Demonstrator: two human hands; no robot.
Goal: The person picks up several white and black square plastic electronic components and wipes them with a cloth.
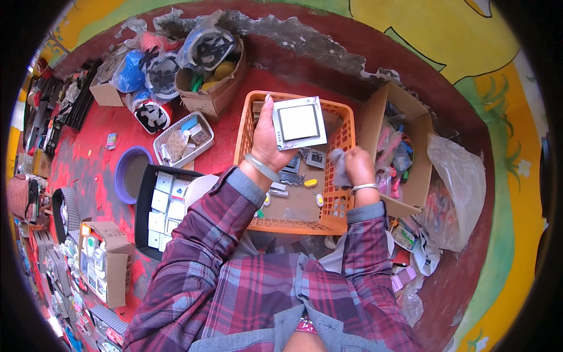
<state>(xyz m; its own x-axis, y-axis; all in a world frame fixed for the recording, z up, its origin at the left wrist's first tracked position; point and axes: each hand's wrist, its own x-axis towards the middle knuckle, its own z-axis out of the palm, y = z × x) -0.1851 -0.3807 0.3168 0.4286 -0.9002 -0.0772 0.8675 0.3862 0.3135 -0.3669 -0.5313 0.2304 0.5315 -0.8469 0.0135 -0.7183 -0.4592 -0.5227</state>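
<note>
My left hand (267,141) is closed around the edge of a flat white square panel (300,122) with a dark line framing its bright face. The panel is held up over an orange plastic basket (290,225) in front of me. Bunched in my right hand (359,166) is a grey cloth (339,168), near the basket's right wall and apart from the panel. Inside the basket lie a grey square fitting (315,158), a small yellow piece (310,183) and a small white-and-yellow piece (319,200).
A cardboard box (413,104) of mixed goods stands right of the basket, beside a clear plastic bag (460,188). To the left are a black box (142,205) holding white square boxes, a purple basin (121,176) and a white basket (196,154). Another carton (202,104) stands behind.
</note>
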